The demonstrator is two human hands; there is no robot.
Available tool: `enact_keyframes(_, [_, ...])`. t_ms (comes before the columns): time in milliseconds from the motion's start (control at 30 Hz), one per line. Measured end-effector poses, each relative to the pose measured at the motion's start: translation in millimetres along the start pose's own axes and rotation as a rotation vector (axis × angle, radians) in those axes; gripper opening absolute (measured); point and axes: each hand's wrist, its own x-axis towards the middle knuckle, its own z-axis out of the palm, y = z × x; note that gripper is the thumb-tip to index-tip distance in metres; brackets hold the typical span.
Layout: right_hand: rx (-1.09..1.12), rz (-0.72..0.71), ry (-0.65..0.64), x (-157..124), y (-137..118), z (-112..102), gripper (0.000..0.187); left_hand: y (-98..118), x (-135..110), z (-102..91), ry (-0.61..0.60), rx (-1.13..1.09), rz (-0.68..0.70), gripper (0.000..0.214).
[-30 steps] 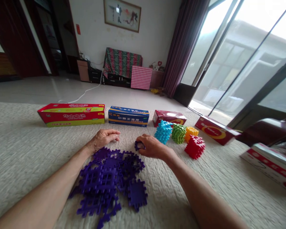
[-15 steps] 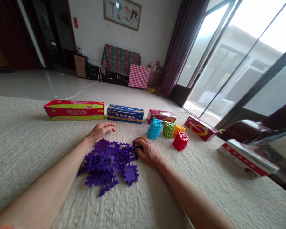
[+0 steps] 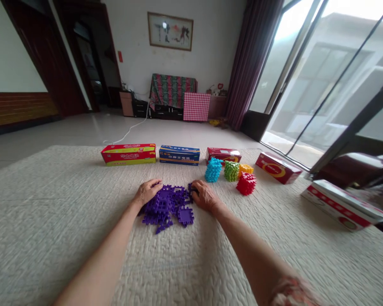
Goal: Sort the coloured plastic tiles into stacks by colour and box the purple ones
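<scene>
At six o'clock from blue box [image 3: 179,158]: purple pile [image 3: 165,204]. Left hand [image 3: 147,192] at its ten, right hand [image 3: 204,196] at two; fingers part-curled, hold unconfirmed. Advise light, even pressure, lest teeth snag.

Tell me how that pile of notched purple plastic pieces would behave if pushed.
The purple pile would probably spread, being an uneven, overlapping heap. Its notched edges may snag one another. Thin, flat panels suggest light, fairly stiff pieces.
</scene>
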Motion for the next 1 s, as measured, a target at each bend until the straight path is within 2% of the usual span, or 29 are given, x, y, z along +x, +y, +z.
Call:
enact_keyframes(133, [-0.005,0.017,0.014,-0.7,-0.8,-1.0,0.023,2.0,-1.3,9.0,0.004,0.010,0.037,0.037])
enact_keyframes(333, [0.019,0.006,0.037,-0.6,4.9,0.6,0.023,3.5,3.4,9.7,0.026,-0.004,0.031,0.032])
enact_keyframes(533, [0.084,-0.029,0.091,-1.8,13.1,4.9,0.028,2.4,10.7,12.5,-0.006,-0.006,0.051,0.034])
enact_keyframes(667, [0.086,0.002,0.129,2.0,18.0,9.5,0.031,0.8,11.3,13.5,-0.008,0.001,0.066,0.036])
enact_keyframes(1000, [-0.019,0.053,0.064,14.1,17.9,9.5,0.029,0.8,11.5,13.7,-0.014,0.016,0.050,0.034])
